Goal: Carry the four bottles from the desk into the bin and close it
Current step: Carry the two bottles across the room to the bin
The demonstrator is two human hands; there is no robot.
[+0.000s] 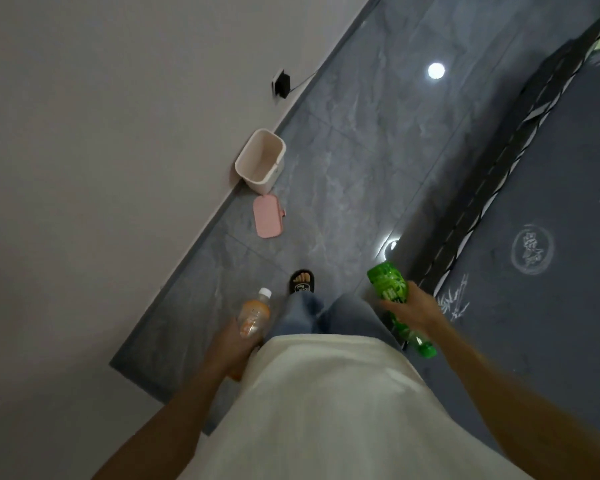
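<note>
Bottles are in both hands, carried low at the person's sides above a dark grey, marble-veined tile floor that shines with two round reflections of ceiling light. A plain pale wall runs along the left, carrying a socket with a black plug and a thin cable trailing off it. Against the wall's foot stands the bin, a small cream plastic tub with rounded corners, open and seemingly empty inside. Its pink lid, flat and rounded like the bin, lies on the floor just beside it, on the near side. On the right is a bed with a dark grey cover printed with white bamboo sprigs and a round emblem; its characters are too blurred to read. The left hand has its grip wrapped around an orange bottle of clear plastic with a white cap pointing forward. The right hand has its grip closed round the middle of a green bottle, ribbed and glossy, base forward and cap toward the body; its label text is not legible. A foot in a black slipper steps ahead beneath blue jeans and a white shirt.
</note>
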